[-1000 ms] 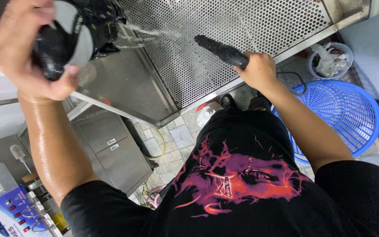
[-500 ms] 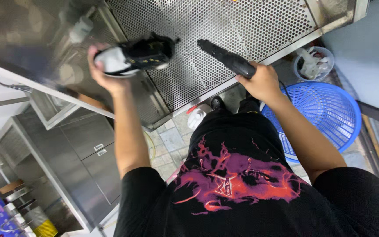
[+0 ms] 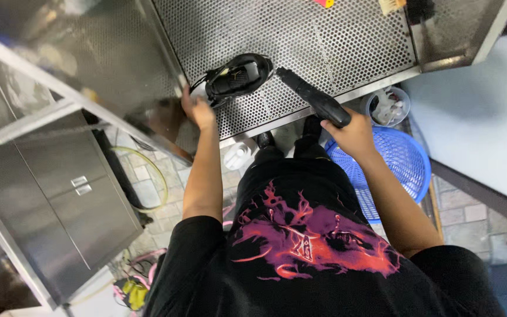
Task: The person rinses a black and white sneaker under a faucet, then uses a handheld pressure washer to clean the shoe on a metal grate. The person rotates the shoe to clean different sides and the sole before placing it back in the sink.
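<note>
My left hand (image 3: 198,110) grips a black shoe (image 3: 237,77) by its heel end and holds it over the perforated steel tray (image 3: 335,41). In my right hand (image 3: 354,132) is a black spray gun (image 3: 312,97), its nozzle pointing at the shoe's toe from close by. The shoe lies on its side with a pale insole showing. No water jet is visible between nozzle and shoe.
A blue plastic basket (image 3: 409,161) sits on the floor by my right forearm, with a clear tub (image 3: 387,105) of small items beyond it. A steel cabinet (image 3: 71,205) stands to the left. A white bottle (image 3: 237,155) and a hose (image 3: 148,170) lie on the tiled floor.
My left hand has lowered the shoe from the upper left down over the tray, close to the nozzle. The water spray seen a second ago has stopped. The view has tilted down.
</note>
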A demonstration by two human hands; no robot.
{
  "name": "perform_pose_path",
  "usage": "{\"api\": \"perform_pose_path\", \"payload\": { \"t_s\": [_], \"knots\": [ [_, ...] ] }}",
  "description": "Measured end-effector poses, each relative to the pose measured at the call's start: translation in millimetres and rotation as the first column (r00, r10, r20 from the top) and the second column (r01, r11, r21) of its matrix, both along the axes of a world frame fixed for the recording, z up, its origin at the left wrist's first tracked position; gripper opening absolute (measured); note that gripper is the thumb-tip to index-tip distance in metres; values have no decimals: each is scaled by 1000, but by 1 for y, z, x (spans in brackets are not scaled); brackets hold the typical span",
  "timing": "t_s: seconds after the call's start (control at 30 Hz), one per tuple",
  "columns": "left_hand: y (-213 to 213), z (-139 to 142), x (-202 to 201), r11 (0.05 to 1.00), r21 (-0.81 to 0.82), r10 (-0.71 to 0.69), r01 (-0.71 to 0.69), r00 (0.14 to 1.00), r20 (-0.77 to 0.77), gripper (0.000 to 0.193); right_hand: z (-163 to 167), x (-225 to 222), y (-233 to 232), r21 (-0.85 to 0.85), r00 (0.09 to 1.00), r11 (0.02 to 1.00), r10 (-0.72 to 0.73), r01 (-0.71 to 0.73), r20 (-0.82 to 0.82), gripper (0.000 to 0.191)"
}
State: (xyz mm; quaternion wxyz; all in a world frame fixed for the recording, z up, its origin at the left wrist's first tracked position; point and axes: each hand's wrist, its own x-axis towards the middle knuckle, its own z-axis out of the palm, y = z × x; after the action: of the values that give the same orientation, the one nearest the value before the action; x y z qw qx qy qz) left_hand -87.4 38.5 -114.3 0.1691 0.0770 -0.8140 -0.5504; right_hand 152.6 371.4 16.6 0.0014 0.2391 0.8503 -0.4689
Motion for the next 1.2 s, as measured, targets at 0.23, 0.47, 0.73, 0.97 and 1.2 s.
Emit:
{"api": "perform_pose_path", "payload": {
  "t_s": [0.23,0.47,0.73,0.97,1.2],
  "knots": [
    [92,58,0,656,-624,-96,425,867,489,41,7,-4,-7,-6,1000,1000,0,0,19,31],
    [63,44,-34,617,-615,-250,492,863,440,22,21,-5,-10,-66,999,998,-8,11,34,35],
    [11,24,-26,975,84,-221,205,931,292,17,0,-79,-34,161,953,942,276,-295,129,36],
    [23,28,-24,943,276,-255,186,936,242,8,-46,-155,-65,-65,940,962,273,-265,205,38],
    [29,43,-13,969,121,-240,215,935,262,14,-59,-161,-62,-87,920,954,300,-287,251,35]
  ]
}}
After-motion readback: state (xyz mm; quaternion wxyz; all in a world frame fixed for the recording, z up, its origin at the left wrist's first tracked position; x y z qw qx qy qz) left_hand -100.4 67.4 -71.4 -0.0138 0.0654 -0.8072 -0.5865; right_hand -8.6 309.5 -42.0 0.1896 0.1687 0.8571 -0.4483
